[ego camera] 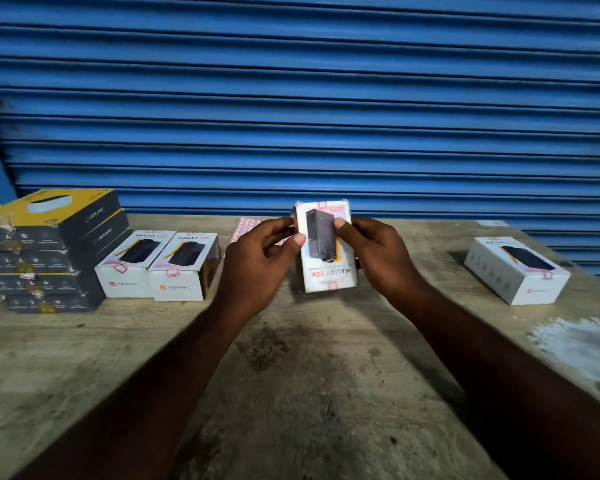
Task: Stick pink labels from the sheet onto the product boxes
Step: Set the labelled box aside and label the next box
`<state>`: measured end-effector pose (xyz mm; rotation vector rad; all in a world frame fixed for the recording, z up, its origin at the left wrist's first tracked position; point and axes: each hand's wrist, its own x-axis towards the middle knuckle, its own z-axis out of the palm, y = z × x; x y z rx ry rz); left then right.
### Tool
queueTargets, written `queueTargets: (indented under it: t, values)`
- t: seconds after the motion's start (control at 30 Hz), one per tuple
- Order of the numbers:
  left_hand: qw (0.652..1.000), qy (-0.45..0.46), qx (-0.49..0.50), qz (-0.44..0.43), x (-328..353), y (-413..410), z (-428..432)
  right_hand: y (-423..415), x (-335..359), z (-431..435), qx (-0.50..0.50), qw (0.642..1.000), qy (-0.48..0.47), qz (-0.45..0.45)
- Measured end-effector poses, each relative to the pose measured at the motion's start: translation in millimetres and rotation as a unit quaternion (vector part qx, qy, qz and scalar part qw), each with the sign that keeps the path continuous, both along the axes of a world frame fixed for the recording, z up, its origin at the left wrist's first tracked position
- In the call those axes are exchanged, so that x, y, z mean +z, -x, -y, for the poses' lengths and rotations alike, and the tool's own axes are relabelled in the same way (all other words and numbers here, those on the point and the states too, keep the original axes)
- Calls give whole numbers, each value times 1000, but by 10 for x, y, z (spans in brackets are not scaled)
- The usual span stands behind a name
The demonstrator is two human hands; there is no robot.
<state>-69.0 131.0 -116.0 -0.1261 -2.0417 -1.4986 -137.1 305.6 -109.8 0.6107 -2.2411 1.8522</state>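
Observation:
A white product box (328, 268) with a black power bank pictured on it is lifted above the table, its printed face toward me and upside down. My right hand (378, 258) grips its right edge, thumb on the front. My left hand (260, 261) holds the left edge with thumb and fingertips. Pink labels show near its top and bottom edges. The pink label sheet (245, 226) lies flat behind my left hand, partly hidden.
Two white boxes (156, 268) sit side by side left of centre, next to a stack of dark and yellow boxes (45, 247). One white box (515, 270) lies at the right. A blue roller shutter (298, 98) backs the worn wooden table (291, 375).

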Motion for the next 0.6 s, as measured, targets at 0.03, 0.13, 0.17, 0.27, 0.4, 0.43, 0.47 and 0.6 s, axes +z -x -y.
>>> queueTargets:
  t: [0.03,0.13,0.17,0.27,0.4,0.43,0.47,0.6]
  values:
    - [1000,-7,-11,11,-16,19,-10,8,12,-13,-11,1000,5,13]
    - [997,-29,-44,48,-96,78,-47,25,11,-90,-28,998,8,56]
    - [996,-37,-56,58,-120,88,-73,26,-5,-128,-34,997,7,71]
    - [988,-78,-88,99,-165,104,-183,29,-64,-254,-65,994,-9,89]
    - [978,-117,-103,142,-189,157,-402,58,-55,-429,-114,988,-50,91]
    - [975,-127,-103,149,-193,176,-465,63,-33,-481,-122,986,-57,96]
    - [973,-137,-103,157,-196,190,-519,68,-9,-531,-127,985,-63,102]
    - [958,-180,-112,195,-195,223,-800,71,95,-823,-110,982,-89,124]
